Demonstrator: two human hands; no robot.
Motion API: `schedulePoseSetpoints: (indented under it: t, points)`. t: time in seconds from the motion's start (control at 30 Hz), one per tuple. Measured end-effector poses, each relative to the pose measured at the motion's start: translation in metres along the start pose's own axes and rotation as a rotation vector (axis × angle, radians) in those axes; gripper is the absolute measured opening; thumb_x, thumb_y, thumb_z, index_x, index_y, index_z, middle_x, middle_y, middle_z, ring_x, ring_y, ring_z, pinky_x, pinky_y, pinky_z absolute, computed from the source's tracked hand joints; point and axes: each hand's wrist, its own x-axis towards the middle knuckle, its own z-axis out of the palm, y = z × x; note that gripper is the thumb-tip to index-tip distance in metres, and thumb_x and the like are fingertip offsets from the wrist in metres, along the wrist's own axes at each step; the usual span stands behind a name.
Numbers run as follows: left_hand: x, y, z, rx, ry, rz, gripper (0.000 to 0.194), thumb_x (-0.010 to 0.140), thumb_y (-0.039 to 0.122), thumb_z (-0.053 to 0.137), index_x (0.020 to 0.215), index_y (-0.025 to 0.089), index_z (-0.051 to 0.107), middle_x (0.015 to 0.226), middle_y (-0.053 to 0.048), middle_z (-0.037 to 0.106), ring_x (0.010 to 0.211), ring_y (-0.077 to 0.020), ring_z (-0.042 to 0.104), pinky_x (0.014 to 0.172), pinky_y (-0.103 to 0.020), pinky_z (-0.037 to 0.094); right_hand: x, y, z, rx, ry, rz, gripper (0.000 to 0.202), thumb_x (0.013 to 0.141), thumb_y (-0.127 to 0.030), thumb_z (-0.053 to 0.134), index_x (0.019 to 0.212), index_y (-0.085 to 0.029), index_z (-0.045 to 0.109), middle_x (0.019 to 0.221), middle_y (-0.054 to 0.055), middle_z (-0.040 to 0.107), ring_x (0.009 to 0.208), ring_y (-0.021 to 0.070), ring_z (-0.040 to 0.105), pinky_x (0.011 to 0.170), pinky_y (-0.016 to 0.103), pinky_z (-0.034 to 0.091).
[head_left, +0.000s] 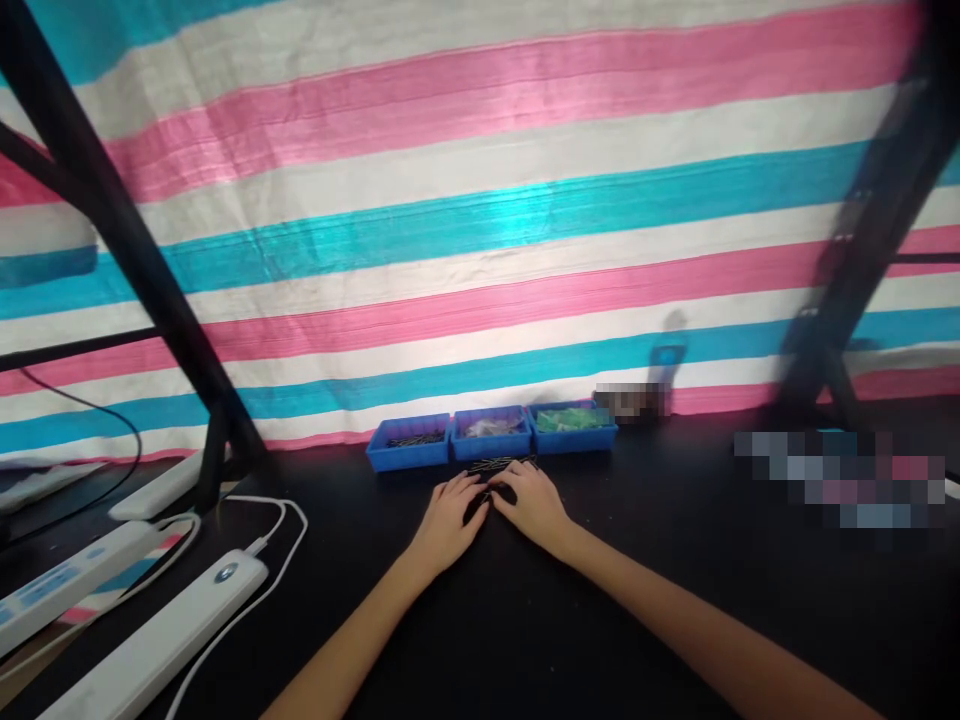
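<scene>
My left hand (450, 518) and my right hand (534, 508) meet over the black tabletop, fingers bent and tips almost touching. Each thumb curls toward its index finger in a pinch. Between the fingertips is a tiny piece, too small to name. Just beyond my fingers lies a loose pile of thin, dark metal pins or screws (491, 464). Behind it stand three blue trays in a row. The left tray (409, 459) holds similar thin dark pieces, the middle tray (491, 446) clear or whitish small items, and the right tray (574, 441) green ones.
A white power strip (161, 640) with a white cable (289, 560) lies at the left, beside another power strip (75, 580). Black frame posts (142, 260) rise on both sides. A striped plastic sheet (480, 220) hangs behind. Blurred-out items lie at the right.
</scene>
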Motion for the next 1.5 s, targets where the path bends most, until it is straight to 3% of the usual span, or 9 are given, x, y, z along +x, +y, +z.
schedulePoseSetpoints:
  t: [0.27, 0.53, 1.03, 1.5]
  points:
    - [0.004, 0.005, -0.007, -0.024, 0.061, -0.014, 0.019, 0.083, 0.028, 0.045, 0.091, 0.024, 0.062, 0.101, -0.003, 0.062, 0.1, -0.0203, 0.053, 0.085, -0.038, 0.039, 0.001, 0.004, 0.001, 0.108, 0.027, -0.006, 0.013, 0.078, -0.024, 0.058, 0.089, -0.023, 0.065, 0.087, 0.002, 0.063, 0.085, 0.0181, 0.055, 0.076, 0.03, 0.04]
    - [0.004, 0.007, -0.012, 0.016, 0.127, -0.074, 0.016, 0.081, 0.028, 0.046, 0.077, 0.023, 0.061, 0.089, -0.002, 0.061, 0.089, -0.0206, 0.055, 0.076, -0.035, 0.039, 0.0, 0.003, -0.001, 0.108, 0.057, -0.001, 0.014, 0.077, -0.018, 0.056, 0.087, -0.023, 0.065, 0.087, 0.002, 0.061, 0.085, 0.0177, 0.054, 0.076, 0.03, 0.04]
    - [0.006, 0.012, -0.015, -0.091, 0.232, -0.077, 0.019, 0.084, 0.031, 0.042, 0.079, 0.022, 0.058, 0.087, -0.002, 0.061, 0.086, -0.0203, 0.055, 0.075, -0.034, 0.04, 0.001, 0.003, 0.0, 0.211, 0.045, -0.142, 0.006, 0.075, -0.021, 0.062, 0.08, -0.02, 0.065, 0.088, 0.002, 0.058, 0.084, 0.0158, 0.053, 0.077, 0.029, 0.043]
    - [0.007, 0.007, -0.012, -0.132, 0.214, -0.043, 0.02, 0.082, 0.036, 0.047, 0.081, 0.023, 0.063, 0.091, -0.003, 0.061, 0.091, -0.021, 0.056, 0.077, -0.035, 0.042, 0.001, 0.001, -0.003, 0.262, 0.062, -0.207, 0.008, 0.079, -0.019, 0.057, 0.082, -0.019, 0.064, 0.089, 0.003, 0.059, 0.084, 0.0146, 0.055, 0.076, 0.027, 0.044]
